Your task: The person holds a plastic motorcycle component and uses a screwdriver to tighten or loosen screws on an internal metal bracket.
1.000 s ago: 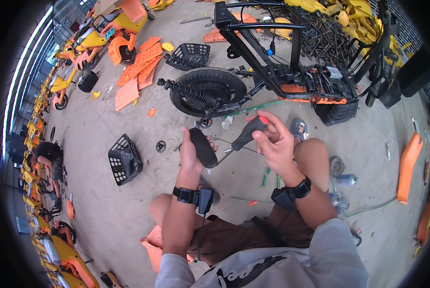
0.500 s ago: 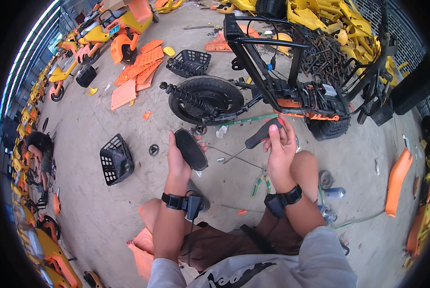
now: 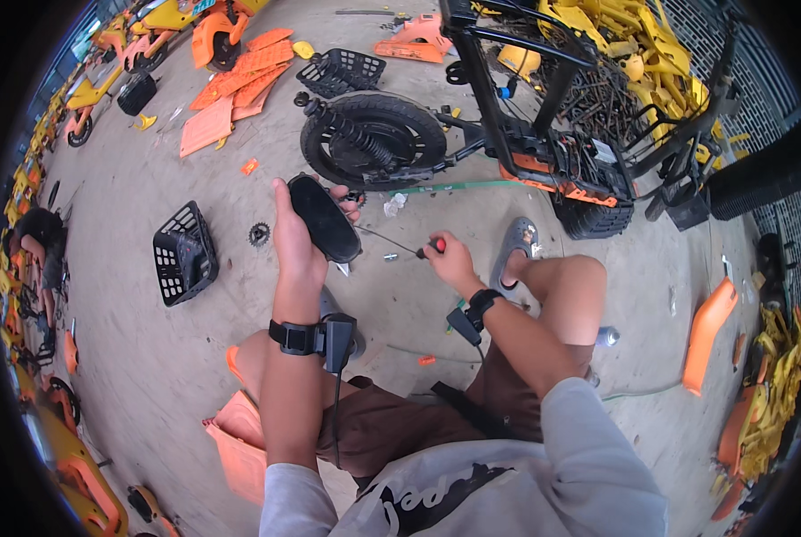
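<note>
My left hand (image 3: 298,246) holds a black oblong object (image 3: 327,217) with rounded ends, fingertips curled round its right side. Lower and to the right, my right hand (image 3: 450,267) is closed round a screwdriver with a black and red handle (image 3: 437,246); its shaft points left. A small silver piece (image 3: 390,258) lies on the floor between my hands. Behind the black object are a rear wheel (image 3: 407,139) with a shock absorber and a stripped black scooter frame (image 3: 485,85). A small sprocket (image 3: 259,234) lies left of my left hand.
Black baskets (image 3: 186,251) lie left and behind the wheel. Orange panels (image 3: 206,125), a long orange piece (image 3: 710,336), a can (image 3: 607,336) and heaps of yellow parts (image 3: 651,45) surround me. Scooters (image 3: 96,98) line the left, where another person (image 3: 38,234) bends over.
My left hand and the black object have moved up and left in view. My right hand has turned over and moved left, with the screwdriver now pointing left. The view has shifted.
</note>
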The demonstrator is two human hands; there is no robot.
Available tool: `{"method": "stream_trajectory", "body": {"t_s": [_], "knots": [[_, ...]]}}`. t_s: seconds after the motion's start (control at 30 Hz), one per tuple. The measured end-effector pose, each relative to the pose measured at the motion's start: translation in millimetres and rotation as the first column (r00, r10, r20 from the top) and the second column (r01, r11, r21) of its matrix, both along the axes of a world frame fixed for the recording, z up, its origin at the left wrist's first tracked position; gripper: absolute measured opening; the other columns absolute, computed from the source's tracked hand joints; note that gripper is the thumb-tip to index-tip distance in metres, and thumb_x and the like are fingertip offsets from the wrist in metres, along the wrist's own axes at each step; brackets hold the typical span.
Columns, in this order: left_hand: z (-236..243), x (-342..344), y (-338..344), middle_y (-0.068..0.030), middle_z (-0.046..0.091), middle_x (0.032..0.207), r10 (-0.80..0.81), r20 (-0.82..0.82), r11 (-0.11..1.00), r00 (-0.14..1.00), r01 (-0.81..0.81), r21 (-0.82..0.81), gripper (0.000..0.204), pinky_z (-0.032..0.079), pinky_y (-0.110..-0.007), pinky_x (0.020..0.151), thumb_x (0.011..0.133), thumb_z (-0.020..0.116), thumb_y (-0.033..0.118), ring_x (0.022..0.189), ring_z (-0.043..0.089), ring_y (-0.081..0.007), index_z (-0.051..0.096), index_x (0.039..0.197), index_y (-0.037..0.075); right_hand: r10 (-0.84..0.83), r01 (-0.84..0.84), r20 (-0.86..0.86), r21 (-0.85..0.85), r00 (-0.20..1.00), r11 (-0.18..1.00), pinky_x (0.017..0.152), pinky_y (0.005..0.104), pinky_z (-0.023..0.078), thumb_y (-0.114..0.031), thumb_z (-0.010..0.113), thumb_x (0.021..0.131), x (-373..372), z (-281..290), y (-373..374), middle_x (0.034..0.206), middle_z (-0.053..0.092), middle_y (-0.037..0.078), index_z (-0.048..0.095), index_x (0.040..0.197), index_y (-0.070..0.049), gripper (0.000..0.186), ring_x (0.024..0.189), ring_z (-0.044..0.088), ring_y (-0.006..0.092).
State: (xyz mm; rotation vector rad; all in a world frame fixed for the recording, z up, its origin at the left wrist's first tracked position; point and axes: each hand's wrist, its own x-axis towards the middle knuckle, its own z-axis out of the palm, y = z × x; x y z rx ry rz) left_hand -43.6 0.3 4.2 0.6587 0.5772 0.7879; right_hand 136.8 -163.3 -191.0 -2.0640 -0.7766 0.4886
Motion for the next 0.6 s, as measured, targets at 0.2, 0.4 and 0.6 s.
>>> {"method": "stream_trajectory", "body": {"t_s": [0.2,0.4,0.6], "knots": [[2.1,-26.0,4.9,-0.0213,0.063,0.099,0.072,-0.022,0.997,0.997,-0.072,-0.027,0.041,0.058,-0.044,0.071,0.1,0.045,0.044,0.075,0.067,-0.0316,0.05,0.109,0.004,-0.137,0.141,0.032,-0.27,0.99,0.953,0.081,0.0412,0.053,-0.024,0.072,0.076,-40.0,-79.6,-36.3,0.093,0.07,0.018,0.066,0.105,-0.005,0.035,0.091,0.067,0.0335],[0.9,-28.7,12.1,-0.0202,0.065,0.099,0.083,-0.132,0.996,0.988,-0.079,0.036,0.027,0.059,-0.04,0.067,0.095,0.057,0.023,0.075,0.069,-0.0303,0.05,0.109,0.0,-0.201,0.205,0.047,-0.334,0.979,0.92,0.079,0.0383,0.055,-0.025,0.075,0.07,-29.2,-114.4,-74.8,0.089,0.071,0.018,0.07,0.102,-0.004,0.039,0.083,0.07,0.032],[15.2,-23.7,4.5,-0.0178,0.068,0.09,0.105,-0.109,0.994,0.989,-0.104,0.015,0.024,0.059,-0.037,0.063,0.096,0.057,0.02,0.07,0.068,-0.025,0.054,0.101,-0.003,-0.265,0.208,-0.429,-0.176,0.863,0.962,0.056,0.0272,0.056,-0.011,0.074,0.076,-44.4,-108.5,-75.2,0.076,0.07,0.013,0.066,0.106,0.004,0.034,0.062,0.069,0.0169]]}}
